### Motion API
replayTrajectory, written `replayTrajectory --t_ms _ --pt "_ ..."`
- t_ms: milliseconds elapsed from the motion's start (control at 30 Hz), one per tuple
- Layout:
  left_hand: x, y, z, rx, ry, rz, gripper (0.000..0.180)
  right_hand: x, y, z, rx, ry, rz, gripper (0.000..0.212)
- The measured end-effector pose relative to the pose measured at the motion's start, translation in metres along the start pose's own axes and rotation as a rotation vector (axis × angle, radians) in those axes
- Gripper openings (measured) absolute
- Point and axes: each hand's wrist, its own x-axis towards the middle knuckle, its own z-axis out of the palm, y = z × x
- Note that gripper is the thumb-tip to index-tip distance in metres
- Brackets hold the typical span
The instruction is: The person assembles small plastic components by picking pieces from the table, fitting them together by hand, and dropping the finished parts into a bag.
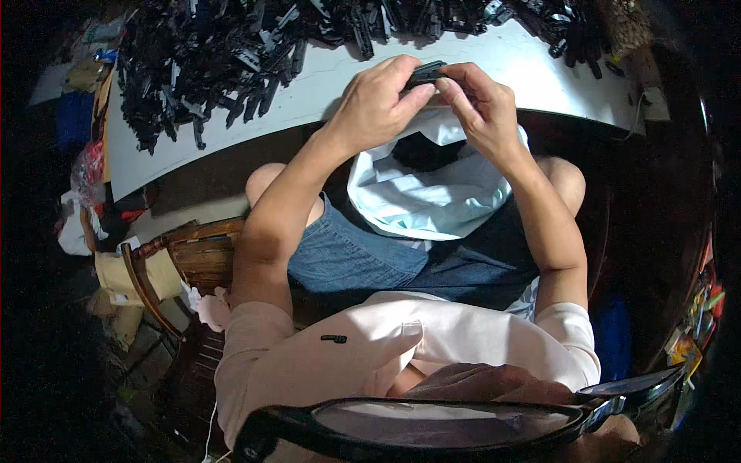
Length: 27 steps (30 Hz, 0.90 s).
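Note:
Above the near edge of the white table (324, 104), my left hand (377, 102) and my right hand (485, 104) grip a small, long black part (427, 73) between thumbs and fingers. It looks like a plastic piece; its exact kind cannot be made out. The left fingers close on its left end, the right thumb and fingertips on its right end. Under the hands, a white bag (432, 220) lies open between my legs, with something dark in its upper part. Loose black parts (224, 69) of similar look are heaped along the far side of the table.
To the left stand a wooden chair (204, 255) and a cardboard piece (131, 278). Plastic bags (87, 174) hang by the table's left end. A white box (656, 104) with a cable sits at its right end. Colourful packets (687, 347) lie at the far right.

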Motion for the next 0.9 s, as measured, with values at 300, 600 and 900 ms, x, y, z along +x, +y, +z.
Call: replayTrajectory --t_ms 300,600,900 --pt "-0.005 0.012 0.014 0.103 -0.110 0.128 0.022 0.047 0.058 -0.126 -1.178 0.538 0.229 0.047" --pt "-0.005 0.004 0.013 0.273 -0.141 0.049 0.046 0.047 0.067 -0.121 -1.138 0.423 0.134 0.035" --pt "0.024 -0.041 -0.008 0.683 0.321 -0.287 0.047 0.045 0.049 -0.094 -1.076 0.349 0.135 0.032"
